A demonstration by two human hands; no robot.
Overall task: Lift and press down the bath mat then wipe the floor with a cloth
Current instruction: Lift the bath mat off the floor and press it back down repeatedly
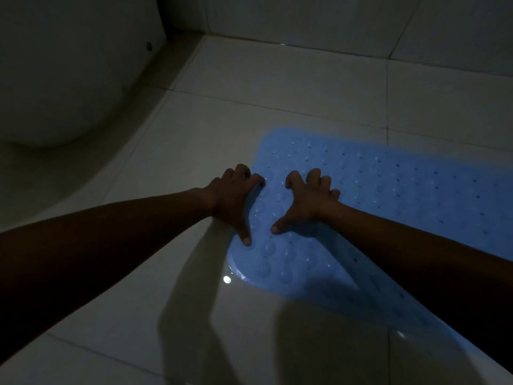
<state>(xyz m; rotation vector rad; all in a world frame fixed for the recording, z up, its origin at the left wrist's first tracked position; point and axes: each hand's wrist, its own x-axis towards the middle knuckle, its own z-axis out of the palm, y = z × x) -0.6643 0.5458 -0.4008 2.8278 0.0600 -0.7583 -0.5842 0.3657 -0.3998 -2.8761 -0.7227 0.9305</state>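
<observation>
- Two bare hands rest on the near-left end of a blue bath mat, side by side and just apart.
- The left hand sits on the mat's left edge. Its fingers are bent with the tips down on the mat, and the thumb is splayed back toward the person. It grasps nothing.
- The right hand lies further onto the mat. Its fingers are spread and arched, and the thumb is stretched out toward the left thumb. It also presses without gripping.
- The mat lies flat on the white tiled floor, running away to the right, and its surface is dotted with small holes and round bumps.
- A bright glint shines on the wet tile just beside the mat's rounded near corner.
- A rounded white ceramic fixture stands at the left, well apart from the mat.
- The tiled wall rises behind.
</observation>
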